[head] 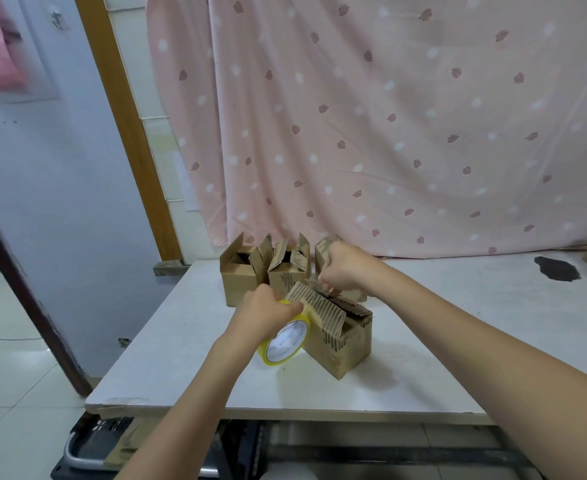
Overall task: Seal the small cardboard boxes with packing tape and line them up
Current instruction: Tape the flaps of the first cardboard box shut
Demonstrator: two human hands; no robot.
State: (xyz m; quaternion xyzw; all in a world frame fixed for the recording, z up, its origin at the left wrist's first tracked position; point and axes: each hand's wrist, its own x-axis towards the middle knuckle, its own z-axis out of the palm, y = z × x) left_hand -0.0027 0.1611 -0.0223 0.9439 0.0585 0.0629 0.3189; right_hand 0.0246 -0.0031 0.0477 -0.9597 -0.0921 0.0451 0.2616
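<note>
Left hand [268, 308] gripping tape roll [285, 341] left of near box [340, 344]; right hand [340, 271] pinching tape end at far side, strip spanning flaps.

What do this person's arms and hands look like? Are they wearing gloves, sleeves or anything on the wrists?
Both forearms are bare as far as the picture shows; no sleeve reaches into view. The left hand and right hand wear no gloves, and no watch, bracelet or ring is visible on the parts that show.
</note>
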